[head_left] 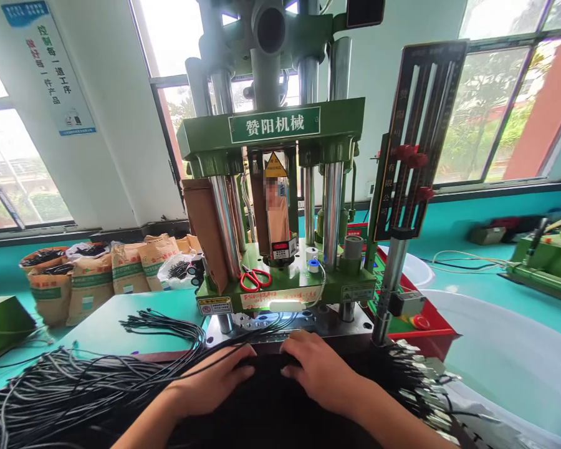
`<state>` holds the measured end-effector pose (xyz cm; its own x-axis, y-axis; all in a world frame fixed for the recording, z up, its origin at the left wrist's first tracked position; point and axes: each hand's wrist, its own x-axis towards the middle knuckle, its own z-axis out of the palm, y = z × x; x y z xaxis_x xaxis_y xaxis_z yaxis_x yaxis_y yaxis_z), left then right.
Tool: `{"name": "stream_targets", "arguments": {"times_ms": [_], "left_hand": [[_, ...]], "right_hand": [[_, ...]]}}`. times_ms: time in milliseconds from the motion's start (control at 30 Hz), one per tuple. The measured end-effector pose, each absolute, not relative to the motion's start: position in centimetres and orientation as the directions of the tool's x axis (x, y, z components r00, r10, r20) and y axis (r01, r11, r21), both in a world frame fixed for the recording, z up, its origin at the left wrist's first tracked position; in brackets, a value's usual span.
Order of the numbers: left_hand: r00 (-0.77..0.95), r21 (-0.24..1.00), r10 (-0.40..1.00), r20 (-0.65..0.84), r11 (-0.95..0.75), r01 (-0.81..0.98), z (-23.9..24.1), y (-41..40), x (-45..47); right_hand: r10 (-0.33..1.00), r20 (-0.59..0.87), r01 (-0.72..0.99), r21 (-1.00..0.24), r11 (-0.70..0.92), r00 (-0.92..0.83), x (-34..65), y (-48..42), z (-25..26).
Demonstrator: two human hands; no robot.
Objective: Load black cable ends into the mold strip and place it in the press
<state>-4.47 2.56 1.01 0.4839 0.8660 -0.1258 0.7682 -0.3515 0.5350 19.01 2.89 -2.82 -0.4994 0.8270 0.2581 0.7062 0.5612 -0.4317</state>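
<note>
A white painted wall (121,137) with a turquoise lower band (453,212) rises past the far edge of the pale teal, flat surface (107,318). It bears a blue-and-white rectangular paper poster (51,72). Dark-framed glass windows (4,162) admit bright daylight and show green trees (490,106). Brown paper sacks (91,284) with green bands stand beyond the surface's far left corner; turquoise floor (477,284) spreads right.

You have a gap between your left hand (215,379) and right hand (321,373) at the press (336,118) front. The green block (330,292) overhangs the metal plate (356,331); enter low. At left, piled cables (79,377) obstruct low travel; pass above. At right, the post (396,268) blocks sideways movement.
</note>
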Motion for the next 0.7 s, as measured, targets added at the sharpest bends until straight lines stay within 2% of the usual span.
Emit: {"name": "stream_targets", "arguments": {"times_ms": [133, 200, 267, 333, 433, 500, 600, 700], "left_hand": [[0.508, 0.743, 0.834, -0.215, -0.197, 0.639, 0.3, 3.3, -5.7], [0.503, 0.844, 0.835, -0.222, -0.094, 0.528, -0.4, 3.5, -6.1], [0.482, 0.892, 0.845, -0.232, -0.013, 0.451, -1.1, 3.6, -6.2], [0.479, 0.903, 0.841, -0.252, 0.027, 0.428, -1.5, 3.6, -6.2], [0.506, 0.906, 0.819, -0.27, 0.039, 0.421, -1.4, 3.6, -5.9], [0.524, 0.908, 0.808, -0.269, 0.032, 0.417, -1.2, 3.5, -5.7], [0.554, 0.894, 0.791, -0.26, -0.02, 0.447, -0.9, 3.3, -5.4], [0.563, 0.893, 0.787, -0.253, -0.034, 0.449, -1.0, 3.3, -5.4]], "right_hand": [[0.874, 0.293, 0.85, -0.252, 0.462, -0.388, 21.3, 2.7, -3.8], [0.921, 0.268, 0.914, -0.217, 0.343, -0.282, 23.8, 2.5, -4.3], [0.947, 0.233, 0.944, -0.191, 0.268, -0.221, 26.2, 2.2, -4.2], [0.938, 0.241, 0.946, -0.15, 0.289, -0.249, 28.2, 1.8, -3.6], [0.891, 0.33, 0.934, -0.064, 0.35, -0.312, 29.8, 1.1, -2.3], [0.892, 0.337, 0.945, -0.023, 0.327, -0.301, 30.7, 0.7, -1.9], [0.936, 0.255, 0.966, -0.031, 0.257, -0.241, 32.2, 0.4, -2.2], [0.914, 0.339, 0.971, -0.004, 0.237, -0.222, 33.3, 0.2, -2.5]]}}
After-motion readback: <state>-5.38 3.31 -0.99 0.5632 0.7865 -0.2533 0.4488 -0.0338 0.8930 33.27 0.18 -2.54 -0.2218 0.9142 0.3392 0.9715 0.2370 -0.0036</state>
